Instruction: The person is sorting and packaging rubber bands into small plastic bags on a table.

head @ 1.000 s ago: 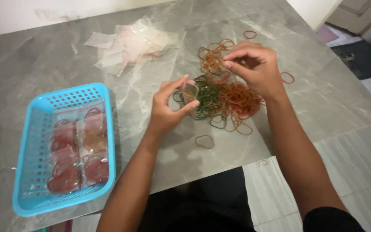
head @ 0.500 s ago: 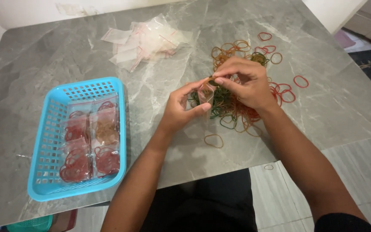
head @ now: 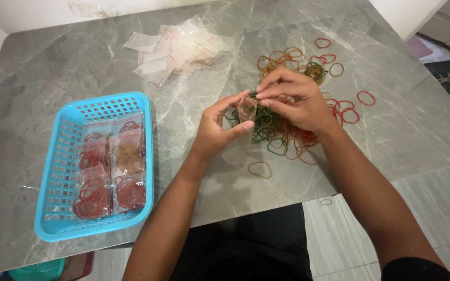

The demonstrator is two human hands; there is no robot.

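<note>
Seen from the head camera looking down, a person sits at a grey marbled desk with both bare forearms reaching forward. The left hand pinches a small clear plastic bag between thumb and fingers, holding it upright just above the desk near its middle. The right hand is curled, its fingertips closed at the mouth of the same bag, touching it; whether they hold a band cannot be told. Directly beneath and behind both hands lies a loose pile of rubber bands in green, orange and red, with single bands scattered to the right and one orange band lying apart near the desk's front edge. To the left stands a light blue plastic basket with slotted walls, holding several clear bags filled with red and orange bands. At the far side of the desk rests a heap of empty clear bags. Pale floor tiles show below the desk's edge.
</note>
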